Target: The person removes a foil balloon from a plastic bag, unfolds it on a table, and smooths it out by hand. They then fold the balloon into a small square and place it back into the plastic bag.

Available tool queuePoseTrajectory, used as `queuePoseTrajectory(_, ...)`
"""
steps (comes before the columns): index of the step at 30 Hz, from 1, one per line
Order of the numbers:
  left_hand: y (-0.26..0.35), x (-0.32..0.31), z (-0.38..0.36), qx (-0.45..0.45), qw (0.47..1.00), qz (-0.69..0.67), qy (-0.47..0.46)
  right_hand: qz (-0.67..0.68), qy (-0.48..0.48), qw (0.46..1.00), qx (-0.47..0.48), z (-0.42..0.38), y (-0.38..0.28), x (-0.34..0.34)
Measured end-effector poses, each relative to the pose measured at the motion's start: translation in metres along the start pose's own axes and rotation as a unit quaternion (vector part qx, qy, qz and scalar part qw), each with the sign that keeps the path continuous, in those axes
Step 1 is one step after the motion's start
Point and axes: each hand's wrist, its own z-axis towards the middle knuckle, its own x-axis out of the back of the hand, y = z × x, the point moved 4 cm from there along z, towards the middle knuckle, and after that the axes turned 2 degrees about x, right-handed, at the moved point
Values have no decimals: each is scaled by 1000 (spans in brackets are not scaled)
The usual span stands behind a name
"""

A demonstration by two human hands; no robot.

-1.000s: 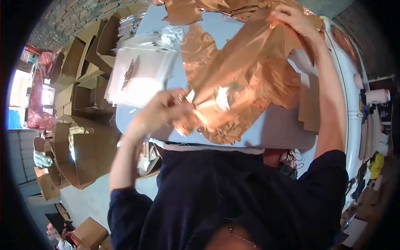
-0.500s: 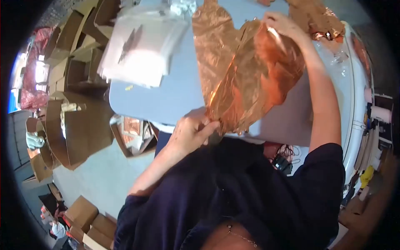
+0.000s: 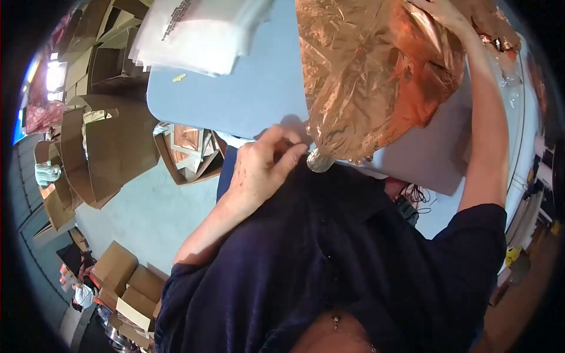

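A flat, wrinkled copper-coloured foil balloon point(image 3: 365, 82) hangs over the near edge of the table, its rounded clear-silver tail point(image 3: 321, 160) pointing toward my body. At the top of the view, my right hand point(image 3: 442, 15) grips the balloon's upper right part; some fingertips are cut off by the frame edge. My left hand point(image 3: 259, 167) is just left of the tail, apart from it. Its fingers are loosely curled, thumb and forefinger near each other, and nothing shows between them.
Clear plastic bags point(image 3: 188, 38) lie stacked on the blue-grey table point(image 3: 235, 97), near a small yellow scrap point(image 3: 179, 77). More copper foil point(image 3: 491, 26) lies at far right. On the floor to the left stand an open carton point(image 3: 191, 156) of flat packets and large cardboard boxes point(image 3: 120, 147).
My left hand has let go of the balloon's lower end, which now hangs free. My right hand has moved up and right with the foil, which looks more spread out. The camera view has shifted.
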Motion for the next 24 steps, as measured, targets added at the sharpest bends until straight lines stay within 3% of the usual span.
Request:
queuePoseTrajectory(2, -2, 2, 2, -35, 995, 62, 65, -2, 2, 1000, -6, 1, -4, 2)
queuePoseTrajectory(9, 13, -7, 6, -137, 974, 138, 121, -60, -4, 998, 27, 8, -4, 1)
queuePoseTrajectory(15, 22, -7, 7, -144, 967, 167, 126, -57, -10, 997, 41, 15, 10, -4)
queuePoseTrajectory(21, 18, -9, 8, -125, 967, 188, 119, -48, 1, 991, 124, 19, 15, -5)
queuePoseTrajectory(24, 16, -10, 7, -135, 964, 195, 124, -34, -5, 998, 47, 15, 10, -2)
